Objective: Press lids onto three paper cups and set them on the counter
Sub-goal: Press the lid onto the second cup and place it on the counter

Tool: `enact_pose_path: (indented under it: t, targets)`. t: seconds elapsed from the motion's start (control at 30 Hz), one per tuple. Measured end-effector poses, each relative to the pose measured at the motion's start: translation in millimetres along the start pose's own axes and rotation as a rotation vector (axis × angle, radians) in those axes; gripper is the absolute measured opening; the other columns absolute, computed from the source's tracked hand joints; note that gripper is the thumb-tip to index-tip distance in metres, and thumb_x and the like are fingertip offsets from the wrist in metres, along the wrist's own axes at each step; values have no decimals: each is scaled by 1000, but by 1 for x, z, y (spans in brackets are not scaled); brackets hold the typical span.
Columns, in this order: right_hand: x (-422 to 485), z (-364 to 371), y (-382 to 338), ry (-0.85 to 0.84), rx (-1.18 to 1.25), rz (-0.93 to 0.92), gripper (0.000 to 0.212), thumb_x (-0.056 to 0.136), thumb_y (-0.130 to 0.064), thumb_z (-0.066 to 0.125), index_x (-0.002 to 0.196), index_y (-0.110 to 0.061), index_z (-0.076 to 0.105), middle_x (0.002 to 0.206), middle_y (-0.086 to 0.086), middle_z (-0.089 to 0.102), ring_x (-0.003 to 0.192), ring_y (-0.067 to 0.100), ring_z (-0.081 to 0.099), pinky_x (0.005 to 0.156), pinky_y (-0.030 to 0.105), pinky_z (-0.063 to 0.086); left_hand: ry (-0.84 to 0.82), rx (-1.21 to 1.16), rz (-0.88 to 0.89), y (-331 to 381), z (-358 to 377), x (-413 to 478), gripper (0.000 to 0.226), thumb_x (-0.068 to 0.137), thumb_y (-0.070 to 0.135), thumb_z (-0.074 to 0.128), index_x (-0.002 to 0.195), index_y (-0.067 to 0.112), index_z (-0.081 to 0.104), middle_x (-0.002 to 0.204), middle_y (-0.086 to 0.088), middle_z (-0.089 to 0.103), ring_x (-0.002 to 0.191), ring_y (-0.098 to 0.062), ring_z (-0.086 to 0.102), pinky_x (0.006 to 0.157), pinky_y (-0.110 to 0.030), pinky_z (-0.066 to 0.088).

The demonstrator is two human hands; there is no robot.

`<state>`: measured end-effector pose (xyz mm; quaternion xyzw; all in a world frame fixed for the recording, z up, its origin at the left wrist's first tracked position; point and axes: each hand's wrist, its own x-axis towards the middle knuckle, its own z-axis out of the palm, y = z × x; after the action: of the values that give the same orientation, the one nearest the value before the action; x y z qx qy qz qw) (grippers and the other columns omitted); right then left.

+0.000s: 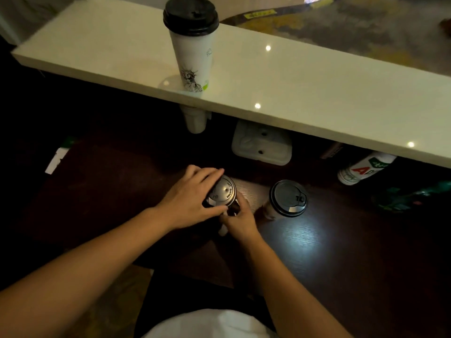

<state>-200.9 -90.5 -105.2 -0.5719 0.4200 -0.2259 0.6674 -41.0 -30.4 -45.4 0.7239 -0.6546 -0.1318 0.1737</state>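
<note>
Thumb pressure's the trick: my left hand [192,198] clamps the dark round plastic lid [223,191], right hand [240,219] grips the paper cup [223,230] at five o'clock; I'd press around the rim evenly.

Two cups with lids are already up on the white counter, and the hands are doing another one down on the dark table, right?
Not quite. The head view shows only one lidded cup on the white counter. The other lidded cup stands on the dark table, and the left hand and right hand are indeed working on a third cup there.
</note>
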Motion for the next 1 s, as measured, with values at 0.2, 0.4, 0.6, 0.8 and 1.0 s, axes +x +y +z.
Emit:
enact_pose_path:
  t: [0.2, 0.4, 0.6, 0.8, 1.0]
  targets:
    - [11, 7, -9, -108, -119, -143, 73, 67, -2, 85, 133, -6, 54, 123, 9, 70, 112, 19, 68, 92, 33, 56, -95, 119, 34, 4, -9, 14, 93, 75, 75, 48, 148, 20, 35, 140, 2, 38, 121, -18, 32, 101, -39, 45]
    - [5, 1, -43, -303, -128, -31, 66, 70, -5, 84, 126, -16, 52, 118, 14, 68, 101, 15, 68, 83, 30, 58, -73, 218, 103, 5, -52, 20, 65, 85, 68, 27, 131, 25, 44, 120, 6, 47, 102, -15, 51, 81, -37, 50]
    - [5, 3, -80, -361, -275, -93, 48, 73, -2, 81, 111, -16, 57, 100, 11, 67, 87, 16, 66, 76, 35, 57, -170, -52, -30, -4, -80, 29, 42, 86, 64, 28, 103, 31, 48, 102, 9, 54, 90, -14, 56, 81, -43, 48]
    - [13, -3, -103, -301, -577, -118, 69, 59, -32, 91, 117, -26, 55, 105, -4, 69, 94, 14, 69, 82, 41, 61, -50, -230, -154, -3, -73, 24, 39, 85, 60, 28, 89, 27, 48, 87, 7, 55, 82, -11, 55, 74, -39, 45]
    - [16, -3, -125, -244, -961, -236, 79, 53, -43, 85, 120, -30, 47, 108, -5, 65, 92, 21, 67, 78, 46, 60, -36, -172, -359, 6, -66, 27, 60, 86, 52, 13, 101, 8, 51, 102, -14, 58, 94, -36, 56, 74, -39, 42]
